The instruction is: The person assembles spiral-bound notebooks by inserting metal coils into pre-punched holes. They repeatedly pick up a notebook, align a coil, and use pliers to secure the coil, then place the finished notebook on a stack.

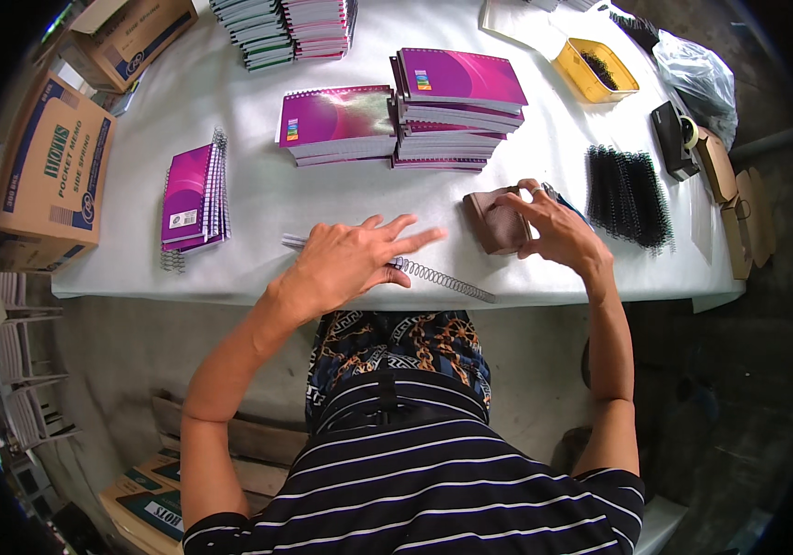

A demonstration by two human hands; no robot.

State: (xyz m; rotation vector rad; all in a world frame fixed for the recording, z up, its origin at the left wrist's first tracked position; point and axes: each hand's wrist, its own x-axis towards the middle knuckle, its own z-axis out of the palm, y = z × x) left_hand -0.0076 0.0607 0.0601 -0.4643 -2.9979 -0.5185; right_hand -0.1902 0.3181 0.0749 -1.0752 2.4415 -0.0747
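White cloth covers the counter (544, 279), with glossy purple-covered notepads (331, 116) stacked on the far side. By the near edge, a slender wire coil (447, 280) extends rightward from the left hand (345, 259); its fingers spread wide, though whether it pinches anything is hidden. Gripping a brown block (496, 227), the right hand (563, 229) should best stay clear of the coil's easily bent loops.

Your work surface is a smooth, softly shiny white table covering (253, 190). Your slender grey spiral coil (442, 278) looks metallic; your brown rectangular block (500, 228), matt. You face glossy purple paper-covered notebooks (470, 79), a smooth yellow plastic tub (574, 78) and a crinkled, shiny translucent plastic bag (700, 79).
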